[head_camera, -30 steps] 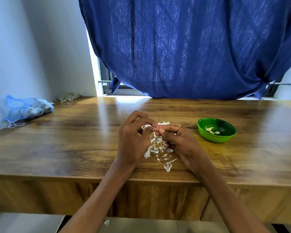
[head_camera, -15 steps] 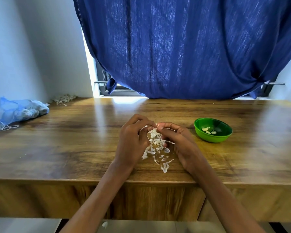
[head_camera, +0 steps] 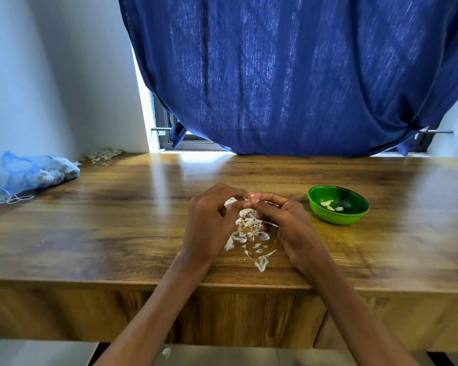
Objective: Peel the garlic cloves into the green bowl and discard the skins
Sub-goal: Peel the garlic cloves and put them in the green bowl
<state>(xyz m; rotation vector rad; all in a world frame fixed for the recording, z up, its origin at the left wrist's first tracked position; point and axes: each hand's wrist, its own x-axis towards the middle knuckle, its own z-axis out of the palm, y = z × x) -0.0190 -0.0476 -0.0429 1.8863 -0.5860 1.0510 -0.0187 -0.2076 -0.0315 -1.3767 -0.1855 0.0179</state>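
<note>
Head view: left hand [head_camera: 209, 223] and right hand [head_camera: 283, 223] meet fingertip to fingertip over the wooden table [head_camera: 117, 220], both pinching a garlic clove [head_camera: 233, 201] above the skins [head_camera: 249, 233]. Green bowl [head_camera: 338, 204] sits just right, peeled cloves [head_camera: 329, 204] inside

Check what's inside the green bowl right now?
The green bowl holds a few peeled garlic cloves near its middle. The near wall hides part of its floor, so more may sit there.
</note>
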